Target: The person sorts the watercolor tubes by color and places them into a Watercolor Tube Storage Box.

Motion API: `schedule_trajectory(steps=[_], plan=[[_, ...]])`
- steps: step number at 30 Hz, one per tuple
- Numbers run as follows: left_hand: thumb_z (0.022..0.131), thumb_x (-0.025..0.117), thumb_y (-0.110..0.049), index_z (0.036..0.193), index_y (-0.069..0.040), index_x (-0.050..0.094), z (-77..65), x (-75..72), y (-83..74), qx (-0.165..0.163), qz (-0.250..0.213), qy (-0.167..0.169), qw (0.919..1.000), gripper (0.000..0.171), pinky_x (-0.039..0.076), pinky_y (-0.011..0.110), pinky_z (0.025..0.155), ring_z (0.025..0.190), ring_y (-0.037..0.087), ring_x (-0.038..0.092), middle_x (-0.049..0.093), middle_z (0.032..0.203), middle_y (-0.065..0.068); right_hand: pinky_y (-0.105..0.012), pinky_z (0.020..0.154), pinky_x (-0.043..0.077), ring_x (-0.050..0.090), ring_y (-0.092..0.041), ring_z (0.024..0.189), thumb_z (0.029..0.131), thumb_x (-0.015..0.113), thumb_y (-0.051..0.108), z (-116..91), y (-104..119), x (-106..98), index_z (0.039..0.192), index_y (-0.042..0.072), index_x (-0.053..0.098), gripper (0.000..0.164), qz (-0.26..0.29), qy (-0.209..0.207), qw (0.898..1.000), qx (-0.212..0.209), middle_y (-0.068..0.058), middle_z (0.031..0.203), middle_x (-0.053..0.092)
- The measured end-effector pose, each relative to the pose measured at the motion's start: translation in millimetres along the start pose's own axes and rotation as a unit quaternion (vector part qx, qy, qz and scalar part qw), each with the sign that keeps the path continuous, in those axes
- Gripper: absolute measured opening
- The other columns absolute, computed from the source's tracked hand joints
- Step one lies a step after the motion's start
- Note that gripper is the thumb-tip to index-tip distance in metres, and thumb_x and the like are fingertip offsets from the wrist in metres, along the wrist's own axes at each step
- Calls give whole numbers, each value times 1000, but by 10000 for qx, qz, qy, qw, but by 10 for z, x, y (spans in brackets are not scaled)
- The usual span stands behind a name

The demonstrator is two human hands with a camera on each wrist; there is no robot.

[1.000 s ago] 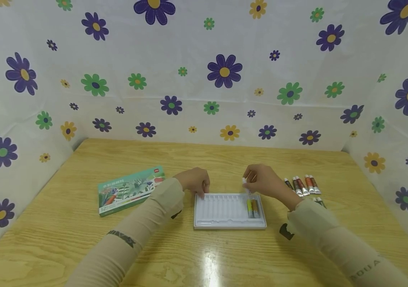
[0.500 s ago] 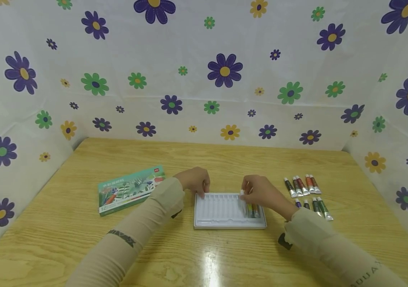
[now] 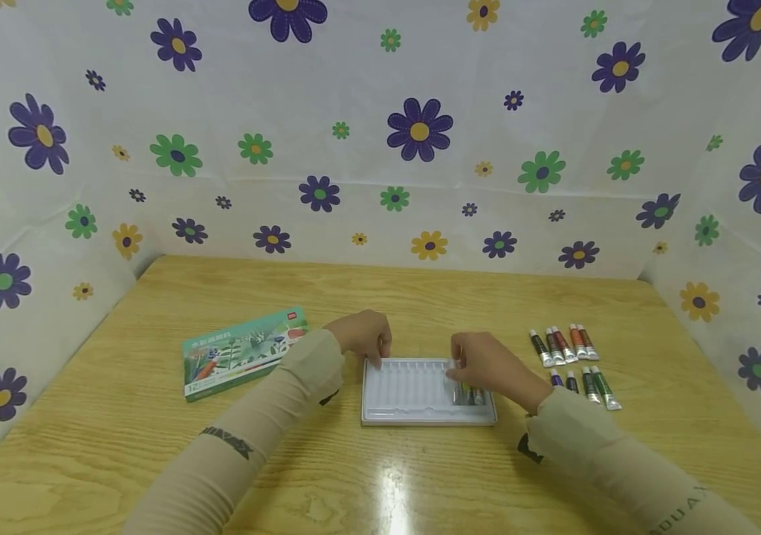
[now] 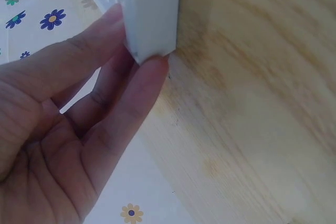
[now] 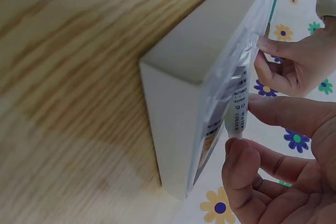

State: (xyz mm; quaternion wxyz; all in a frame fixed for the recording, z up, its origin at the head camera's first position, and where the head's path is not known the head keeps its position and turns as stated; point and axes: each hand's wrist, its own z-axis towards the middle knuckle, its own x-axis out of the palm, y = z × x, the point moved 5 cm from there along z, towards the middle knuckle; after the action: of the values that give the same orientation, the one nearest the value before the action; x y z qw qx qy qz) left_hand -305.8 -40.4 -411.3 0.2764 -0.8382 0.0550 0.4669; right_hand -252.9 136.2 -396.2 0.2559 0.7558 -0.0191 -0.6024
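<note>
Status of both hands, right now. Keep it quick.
Left hand: pinching the far left corner of the white tray.
Right hand: pinching a paint tube at the tray.

White slotted tray [image 3: 407,390], flat, paint tubes [image 3: 478,397] at right end, white tube [image 5: 239,107] pinched

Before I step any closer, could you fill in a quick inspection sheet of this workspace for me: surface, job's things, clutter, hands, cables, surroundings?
Surface: light wooden table, grain showing.
Job's things: white tray with paint tubes in its right end; nine loose tubes lie in two groups to its right.
Clutter: green printed box, left of the tray.
Hands: left hand pinches the tray's far left corner; right hand holds a white-labelled tube at the tray.
Cables: nothing seen.
Surroundings: white flower-print cloth on three sides.
</note>
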Motion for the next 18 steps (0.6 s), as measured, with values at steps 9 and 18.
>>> schedule_trajectory(steps=[9,18], plan=[[75,76,-4,77,-9,69,0,2,7,-12,-2,-16,10000,8,52,26,63,59,13,62,71,82,5,-23,54,38,46,-12,59,78,76,21,11,-5,38,79,6,61,21,-403,-81,9989,-210,0,67,56],[75,76,-4,78,-8,70,-14,-2,-7,-6,20,5,10000,8,52,25,64,61,13,63,71,82,5,-26,60,45,51,-12,64,77,77,20,15,10,31,85,3,65,22,-490,-150,9980,-375,-4,76,64]])
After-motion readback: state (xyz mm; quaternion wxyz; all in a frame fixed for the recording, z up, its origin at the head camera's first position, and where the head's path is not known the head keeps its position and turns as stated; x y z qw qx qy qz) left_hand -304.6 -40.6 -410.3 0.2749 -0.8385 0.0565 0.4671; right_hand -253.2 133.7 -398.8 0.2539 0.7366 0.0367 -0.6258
